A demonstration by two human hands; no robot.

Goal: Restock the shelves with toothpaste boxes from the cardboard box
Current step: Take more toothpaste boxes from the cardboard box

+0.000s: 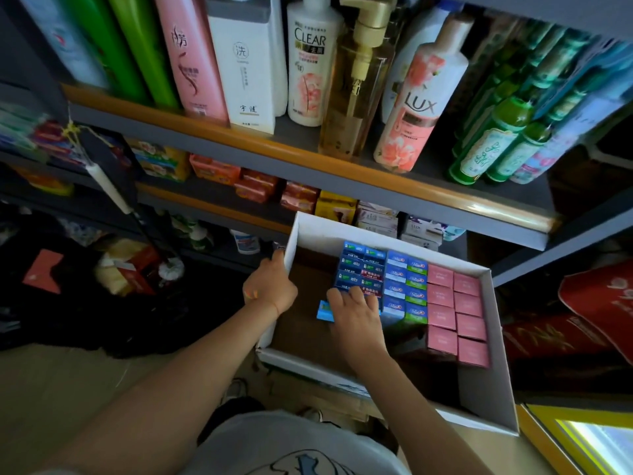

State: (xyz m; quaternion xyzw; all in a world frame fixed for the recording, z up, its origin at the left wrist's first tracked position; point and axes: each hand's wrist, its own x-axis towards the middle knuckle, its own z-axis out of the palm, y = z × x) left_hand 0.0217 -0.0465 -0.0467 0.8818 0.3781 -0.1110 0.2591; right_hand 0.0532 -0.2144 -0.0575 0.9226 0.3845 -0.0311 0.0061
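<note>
A white-walled cardboard box (486, 341) sits below the shelves, holding upright toothpaste boxes: dark blue ones (359, 265), blue-and-green ones (407, 279) and pink ones (455, 303). My left hand (270, 286) grips the box's left wall near its far corner. Inside the box, my right hand (356, 317) curls its fingers over the nearest dark blue boxes. A light blue toothpaste box (324, 310) pokes out to the left from under that hand; whether the fingers grip it is hidden.
The top shelf (308, 156) carries shampoo and body-wash bottles (308, 63) and green bottles (493, 149). The shelf below holds soap packs (257, 185). Dark bags and packets (126, 269) lie on the floor at left. Red packaging (599, 303) stands at right.
</note>
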